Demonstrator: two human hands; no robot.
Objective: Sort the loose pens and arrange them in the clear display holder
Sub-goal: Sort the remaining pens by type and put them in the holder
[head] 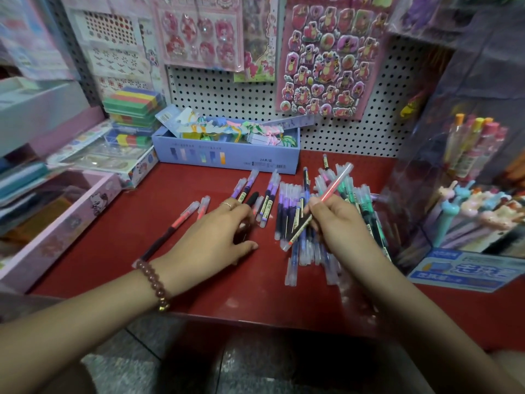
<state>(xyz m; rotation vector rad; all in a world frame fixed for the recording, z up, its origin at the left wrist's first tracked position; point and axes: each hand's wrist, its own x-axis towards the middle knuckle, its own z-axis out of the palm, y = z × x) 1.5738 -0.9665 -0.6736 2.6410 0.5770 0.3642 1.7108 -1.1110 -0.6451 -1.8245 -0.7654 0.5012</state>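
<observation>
Right hand (338,220) pinches a pink pen (333,188), tilted above the loose pile (302,250). Left hand (216,233) rests with fingers relaxed, touching the laid-out pens (268,199) on the red shelf (136,268).

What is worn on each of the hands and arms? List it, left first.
The left hand has a thin, pale metal ring on one finger. Its wrist carries a bracelet of round, glossy reddish-brown beads with a small gold-coloured piece. The right hand shows no ring or band. Neither forearm has a sleeve as far as the view reaches.
</observation>
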